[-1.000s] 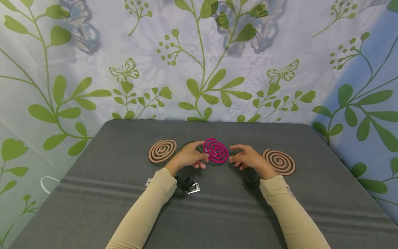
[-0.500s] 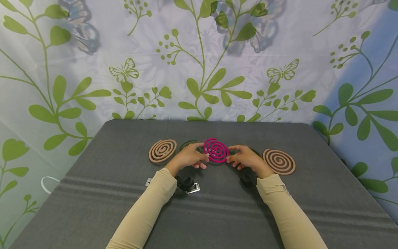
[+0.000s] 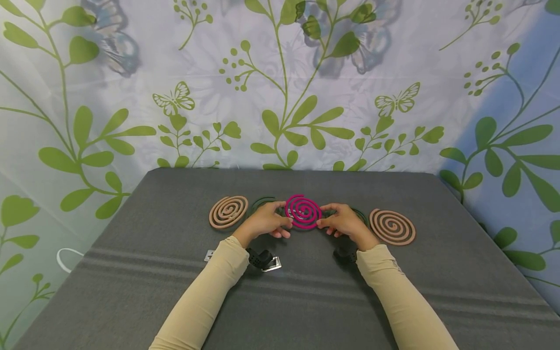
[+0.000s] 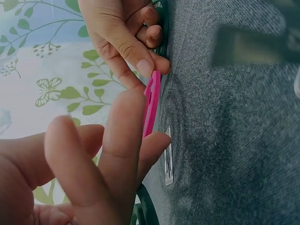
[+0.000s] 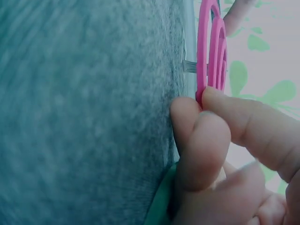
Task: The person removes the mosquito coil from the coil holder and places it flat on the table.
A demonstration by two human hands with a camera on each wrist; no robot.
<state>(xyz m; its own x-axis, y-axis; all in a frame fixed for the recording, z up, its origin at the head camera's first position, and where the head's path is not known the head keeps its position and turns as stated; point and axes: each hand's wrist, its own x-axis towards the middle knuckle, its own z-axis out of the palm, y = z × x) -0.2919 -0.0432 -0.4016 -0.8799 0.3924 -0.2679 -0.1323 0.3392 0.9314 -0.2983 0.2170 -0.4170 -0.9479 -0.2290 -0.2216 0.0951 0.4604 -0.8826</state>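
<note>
Right hand (image 3: 343, 221) pinches the pink coil (image 3: 304, 211) at its right edge; left hand (image 3: 264, 219) has the left edge between thumb and finger. So both are grasping, fingertips only, and the coil sits between them, looks lifted off the table (image 3: 306, 301). Metal piece (image 5: 189, 66) just beside it; I can't tell if they touch.

Main risk as I read it: thin rings, probably brittle. Uneven pull or twist between hands could snap an outer ring. One slipped fingertip tips the coil. Metal could snag a ring if lowered off-centre. Green coil by the left hand (image 4: 149, 206) and green coil by the right hand (image 5: 161, 199) could get shoved by a knuckle. Left tan coil (image 3: 228, 212) and right tan coil (image 3: 392, 227), farther out: lower risk.
</note>
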